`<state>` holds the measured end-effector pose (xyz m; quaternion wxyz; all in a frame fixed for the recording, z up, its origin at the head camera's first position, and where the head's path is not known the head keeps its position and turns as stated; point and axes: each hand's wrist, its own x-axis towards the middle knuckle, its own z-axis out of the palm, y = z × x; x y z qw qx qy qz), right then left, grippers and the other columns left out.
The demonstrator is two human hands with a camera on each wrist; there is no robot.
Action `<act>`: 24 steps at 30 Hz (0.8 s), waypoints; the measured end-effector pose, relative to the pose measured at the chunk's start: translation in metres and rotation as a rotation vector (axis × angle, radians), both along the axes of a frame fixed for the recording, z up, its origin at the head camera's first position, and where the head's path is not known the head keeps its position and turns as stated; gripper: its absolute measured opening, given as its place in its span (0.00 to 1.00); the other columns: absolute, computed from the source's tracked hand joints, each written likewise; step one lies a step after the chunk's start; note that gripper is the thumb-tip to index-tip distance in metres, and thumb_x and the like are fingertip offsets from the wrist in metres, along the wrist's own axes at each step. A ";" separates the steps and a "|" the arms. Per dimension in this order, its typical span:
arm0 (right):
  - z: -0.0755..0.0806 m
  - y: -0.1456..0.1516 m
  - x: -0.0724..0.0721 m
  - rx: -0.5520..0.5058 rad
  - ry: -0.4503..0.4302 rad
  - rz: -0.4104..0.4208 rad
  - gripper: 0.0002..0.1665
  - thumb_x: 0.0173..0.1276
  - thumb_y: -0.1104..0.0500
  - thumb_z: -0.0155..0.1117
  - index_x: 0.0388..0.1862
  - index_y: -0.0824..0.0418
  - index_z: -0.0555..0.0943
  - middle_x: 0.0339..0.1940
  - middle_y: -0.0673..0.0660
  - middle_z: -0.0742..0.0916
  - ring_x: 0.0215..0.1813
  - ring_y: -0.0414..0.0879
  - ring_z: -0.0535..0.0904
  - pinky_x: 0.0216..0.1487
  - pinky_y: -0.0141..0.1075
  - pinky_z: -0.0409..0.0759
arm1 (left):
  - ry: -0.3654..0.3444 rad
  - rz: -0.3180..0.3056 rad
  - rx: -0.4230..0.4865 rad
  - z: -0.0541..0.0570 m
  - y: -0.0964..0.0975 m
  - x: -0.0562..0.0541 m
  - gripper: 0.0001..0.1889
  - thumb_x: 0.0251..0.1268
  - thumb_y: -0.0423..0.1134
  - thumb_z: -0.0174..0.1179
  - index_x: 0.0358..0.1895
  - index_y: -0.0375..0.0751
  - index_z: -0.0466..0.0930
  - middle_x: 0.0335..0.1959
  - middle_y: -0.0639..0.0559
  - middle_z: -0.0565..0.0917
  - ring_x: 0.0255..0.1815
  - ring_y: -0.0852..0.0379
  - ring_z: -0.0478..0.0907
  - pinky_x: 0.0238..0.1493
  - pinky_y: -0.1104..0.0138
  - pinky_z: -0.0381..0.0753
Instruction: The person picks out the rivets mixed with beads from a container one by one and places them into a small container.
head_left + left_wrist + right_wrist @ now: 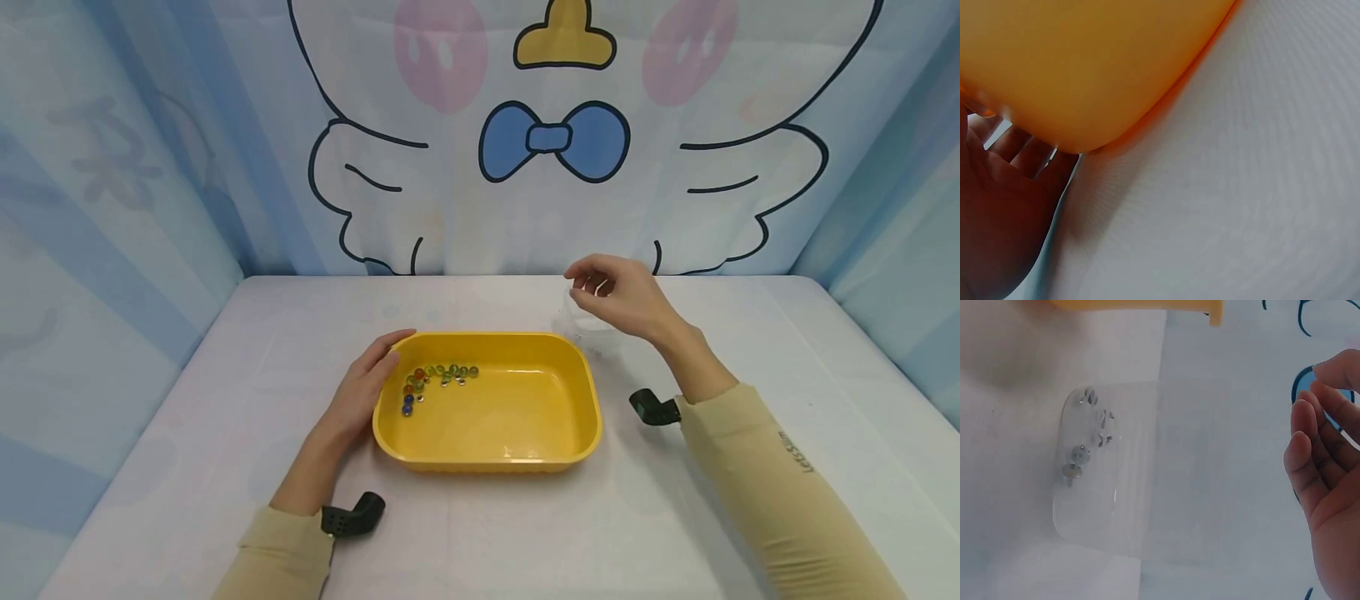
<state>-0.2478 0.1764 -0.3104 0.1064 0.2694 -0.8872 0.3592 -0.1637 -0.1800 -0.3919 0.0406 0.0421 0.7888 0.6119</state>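
My left hand (358,396) grips the left side of a yellow tray (517,417), thumb at the rim and fingers along the outer wall, as the left wrist view shows too. Inside the tray, green, orange and blue glass marbles (453,370) lie along its upper left corner, with small shiny silvery pieces among them. My right hand (626,302) hovers over a clear plastic container (1129,519) behind the tray's right corner. Its fingers are loosely bent, with nothing visible between them. Several small clear pieces (1080,454) lie at the container's bottom.
A white cloth (750,333) covers the table, and a printed curtain (555,217) hangs right behind its far edge. More curtain stands at both sides. Each wrist carries a black camera (652,408) that sticks out toward the tray.
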 end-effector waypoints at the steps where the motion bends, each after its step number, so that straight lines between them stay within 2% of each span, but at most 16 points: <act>1: 0.001 -0.001 0.000 -0.006 0.004 0.009 0.10 0.68 0.66 0.65 0.47 0.66 0.84 0.37 0.57 0.85 0.39 0.47 0.77 0.42 0.30 0.76 | -0.001 0.000 0.000 0.000 0.000 0.000 0.23 0.83 0.44 0.39 0.75 0.52 0.65 0.74 0.50 0.68 0.74 0.50 0.61 0.76 0.52 0.54; 8: 0.006 -0.010 0.001 -0.033 0.033 0.050 0.09 0.68 0.67 0.64 0.46 0.66 0.84 0.37 0.57 0.85 0.39 0.47 0.77 0.42 0.29 0.76 | -0.008 -0.001 0.007 0.001 0.000 0.000 0.23 0.83 0.44 0.40 0.75 0.52 0.65 0.74 0.50 0.68 0.74 0.50 0.62 0.76 0.52 0.54; 16: 0.012 -0.024 0.002 -0.060 0.021 0.072 0.10 0.68 0.66 0.65 0.48 0.67 0.84 0.39 0.58 0.85 0.40 0.48 0.77 0.43 0.29 0.76 | -0.011 -0.002 -0.001 0.001 0.000 0.000 0.23 0.83 0.44 0.40 0.75 0.53 0.65 0.74 0.50 0.67 0.74 0.49 0.61 0.76 0.52 0.54; 24: 0.015 -0.040 0.001 -0.106 0.037 0.137 0.11 0.67 0.68 0.65 0.47 0.67 0.84 0.38 0.57 0.86 0.39 0.47 0.76 0.41 0.29 0.76 | -0.008 -0.005 0.000 0.001 0.000 0.000 0.23 0.83 0.44 0.40 0.75 0.53 0.65 0.74 0.50 0.68 0.74 0.49 0.62 0.76 0.52 0.55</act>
